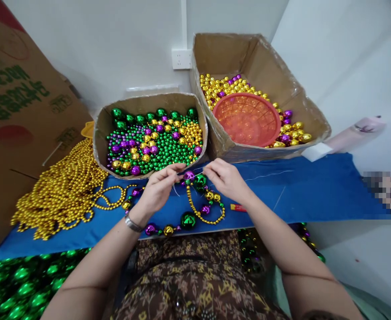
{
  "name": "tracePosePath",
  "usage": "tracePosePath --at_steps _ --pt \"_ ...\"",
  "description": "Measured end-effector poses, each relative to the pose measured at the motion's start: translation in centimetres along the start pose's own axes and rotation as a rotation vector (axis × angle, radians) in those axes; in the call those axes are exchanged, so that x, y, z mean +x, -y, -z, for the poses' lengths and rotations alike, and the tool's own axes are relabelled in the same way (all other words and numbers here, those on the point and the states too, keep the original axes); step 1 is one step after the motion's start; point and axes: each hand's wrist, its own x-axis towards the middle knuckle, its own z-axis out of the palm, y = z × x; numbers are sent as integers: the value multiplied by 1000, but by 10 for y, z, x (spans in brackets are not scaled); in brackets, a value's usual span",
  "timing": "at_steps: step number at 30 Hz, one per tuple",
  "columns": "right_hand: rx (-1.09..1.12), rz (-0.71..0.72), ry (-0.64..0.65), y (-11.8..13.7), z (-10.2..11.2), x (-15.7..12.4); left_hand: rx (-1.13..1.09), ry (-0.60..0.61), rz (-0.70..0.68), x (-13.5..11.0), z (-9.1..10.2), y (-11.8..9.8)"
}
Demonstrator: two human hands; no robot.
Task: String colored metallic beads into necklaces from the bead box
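Observation:
Over the blue cloth, my left hand (163,184) pinches a thin whitish string close to a purple bead (189,176). On the other side of that bead, my right hand (225,177) has thumb and fingers closed on the string too, and a stretch of it runs taut between both hands. Below hangs or lies a bead necklace (206,221) of small gold beads, with a large green bead (199,181) and several gold and purple ones. More of the strand, with another large green bead (188,220), lies nearer my body. Fingertips partly hide the string's ends.
A low carton (200,100) of mixed beads stands behind my hands. To its right, a taller carton (211,138) holds gold beads and a red basket (272,133). Gold bead chains (65,191) heap at left. A red-yellow lighter (238,207) lies by my right forearm.

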Motion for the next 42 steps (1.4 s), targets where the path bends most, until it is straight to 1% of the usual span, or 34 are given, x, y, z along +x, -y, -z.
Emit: tracePosePath --at_steps 2,3,5,8,12,14,16,19,22,23,25,27,28,30,33,34,38,39,42 --pt "81 -131 -59 -14 -1 -6 -265 -17 69 -1 2 -2" --pt "113 -183 -82 -21 -3 -9 -355 -37 79 -1 2 -1" --pt "110 -222 -127 -34 -9 -17 -439 -97 56 -2 3 1" --pt "18 -182 -174 -49 -17 -28 -402 -165 46 -4 4 10" --pt "-66 -141 -154 -61 -23 -38 -358 -234 110 -8 7 23" --pt "-87 -130 -171 -61 -21 -40 -347 -257 133 -8 7 25" --pt "-105 -100 -192 -57 -12 -40 -304 -255 145 -6 4 23" --pt "-173 36 -217 -41 8 -35 -179 -180 143 1 -5 12" --pt "-310 265 -240 -20 24 -20 26 -24 164 8 -14 -1" --pt "-357 344 -239 -14 26 -13 106 30 175 9 -17 -4" --pt "-422 467 -217 -6 22 4 241 134 192 12 -22 -9" --pt "-439 510 -175 -3 13 22 320 199 181 12 -24 -10" --pt "-435 500 -159 -2 7 29 332 203 166 12 -24 -10" --pt "-392 428 -168 -3 -3 36 309 152 141 11 -23 -8" --pt "-212 271 -248 -2 -13 26 191 53 155 8 -18 -3" --pt "-135 229 -243 -1 -15 18 154 38 165 8 -17 -2" --pt "99 89 -79 3 -26 -9 103 18 164 6 -15 -2" --pt "141 43 -52 3 -29 -13 106 16 158 6 -15 -2" --pt "278 -100 -25 3 -39 -18 141 19 150 7 -16 -5"
